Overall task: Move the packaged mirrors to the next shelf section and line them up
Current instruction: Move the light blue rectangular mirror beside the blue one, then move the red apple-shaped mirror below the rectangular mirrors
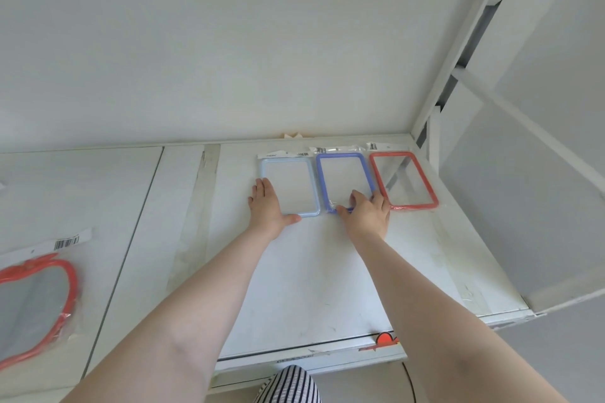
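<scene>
Three packaged rectangular mirrors lie flat in a row at the back of the right shelf section: a light-blue-framed mirror [294, 167], a purple-framed mirror [343, 173] and a red-framed mirror [406, 160]. My left hand [266, 206] rests flat with straight fingers on the lower left corner of the light blue one. My right hand [368, 211] touches the lower edge of the purple mirror, thumb along its bottom frame, fingers reaching the gap beside the red one. An apple-shaped red mirror [36, 301] in its bag lies on the left shelf section.
The white shelf [311, 288] has a taped seam [196, 222] between sections and a white back wall. A white upright frame [458, 52] and side panel bound the right end. An orange sticker [384, 339] sits on the shelf's front edge.
</scene>
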`<action>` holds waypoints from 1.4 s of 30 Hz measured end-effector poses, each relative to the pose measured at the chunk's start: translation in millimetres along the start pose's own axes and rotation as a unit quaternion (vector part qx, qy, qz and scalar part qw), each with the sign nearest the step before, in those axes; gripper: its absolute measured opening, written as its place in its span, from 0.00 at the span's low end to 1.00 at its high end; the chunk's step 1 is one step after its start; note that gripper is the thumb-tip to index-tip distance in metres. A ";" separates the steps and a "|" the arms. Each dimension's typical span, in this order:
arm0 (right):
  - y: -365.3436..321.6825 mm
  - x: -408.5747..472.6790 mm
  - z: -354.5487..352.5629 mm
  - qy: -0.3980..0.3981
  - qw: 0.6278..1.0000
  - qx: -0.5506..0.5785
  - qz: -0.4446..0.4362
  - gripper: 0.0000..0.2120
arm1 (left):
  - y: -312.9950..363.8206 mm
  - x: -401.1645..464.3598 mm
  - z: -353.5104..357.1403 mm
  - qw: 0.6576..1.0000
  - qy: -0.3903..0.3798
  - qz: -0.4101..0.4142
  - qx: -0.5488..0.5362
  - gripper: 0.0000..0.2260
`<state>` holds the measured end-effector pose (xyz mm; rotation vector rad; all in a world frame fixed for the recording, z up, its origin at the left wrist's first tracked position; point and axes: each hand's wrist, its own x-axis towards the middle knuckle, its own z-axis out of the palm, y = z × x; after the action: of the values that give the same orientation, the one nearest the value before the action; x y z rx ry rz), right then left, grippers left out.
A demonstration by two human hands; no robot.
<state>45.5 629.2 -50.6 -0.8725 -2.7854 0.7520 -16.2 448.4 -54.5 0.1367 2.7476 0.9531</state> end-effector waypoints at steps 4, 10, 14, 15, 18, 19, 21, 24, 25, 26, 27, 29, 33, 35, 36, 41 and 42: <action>0.4 0.1 -1.6 -0.007 1.000 -0.003 -0.003 0.14 | 1.5 3.3 -0.9 1.000 -0.008 0.001 0.010 0.52; -0.3 0.5 -2.8 -0.012 1.000 -0.012 -0.002 0.14 | 3.7 2.5 -2.4 1.000 -0.009 0.001 0.023 0.52; -4.5 -1.0 -9.0 -0.025 1.000 -0.014 0.005 0.18 | 5.6 -0.9 -3.7 0.999 -0.002 0.001 0.032 0.52; -6.0 -2.6 -11.7 -0.029 0.999 -0.013 0.005 0.21 | 6.9 -2.4 -4.5 0.999 0.002 0.002 0.033 0.52; -11.4 -11.7 -21.9 -0.032 0.999 -0.011 -0.006 0.28 | 13.0 -11.7 -8.4 0.999 0.006 0.001 0.033 0.50; -13.0 -16.1 -25.8 -0.037 0.999 -0.007 -0.010 0.28 | 16.6 -17.0 -10.4 0.999 0.010 0.001 0.035 0.48; -15.5 -26.9 -35.0 -0.060 0.998 0.012 -0.018 0.27 | 25.5 -31.3 -15.6 0.999 0.026 0.006 0.031 0.42; -17.4 -48.8 -53.5 -0.102 0.993 0.052 -0.030 0.23 | 40.8 -59.3 -26.9 0.999 0.043 0.019 0.013 0.30; -17.6 -57.5 -59.8 -0.115 0.991 0.053 -0.036 0.22 | 44.4 -69.7 -31.2 0.999 0.038 0.023 0.013 0.27; -17.4 -66.8 -65.7 -0.127 0.990 0.049 -0.043 0.22 | 46.7 -81.3 -34.9 0.999 0.032 0.030 0.022 0.24; -17.8 -76.0 -71.0 -0.140 0.988 0.043 -0.052 0.21 | 48.4 -93.6 -38.2 0.998 0.027 0.037 0.035 0.22; -20.2 -96.0 -79.7 -0.164 0.983 0.033 -0.077 0.21 | 48.8 -122.1 -44.7 0.997 0.019 0.041 0.059 0.21; -31.1 -136.8 -87.0 -0.196 0.971 0.029 -0.135 0.20 | 37.6 -176.0 -58.3 0.996 0.021 0.030 0.086 0.20; -38.6 -156.7 -85.9 -0.209 0.964 0.022 -0.165 0.21 | 25.9 -199.2 -67.7 0.995 0.032 0.016 0.090 0.20; -42.3 -166.5 -84.1 -0.217 0.960 0.020 -0.178 0.21 | 18.4 -210.6 -72.0 0.995 0.039 0.006 0.089 0.20; -63.3 -213.1 -67.7 -0.262 0.936 0.009 -0.235 0.20 | -23.2 -256.6 -95.2 0.994 0.064 -0.050 0.078 0.19; -68.1 -221.1 -63.7 -0.267 0.932 0.009 -0.243 0.19 | -31.7 -263.5 -100.5 0.993 0.071 -0.059 0.076 0.19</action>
<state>210.4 483.0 44.2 0.0753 -3.2273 1.0324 214.1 320.6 51.1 -0.0700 2.9188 0.7504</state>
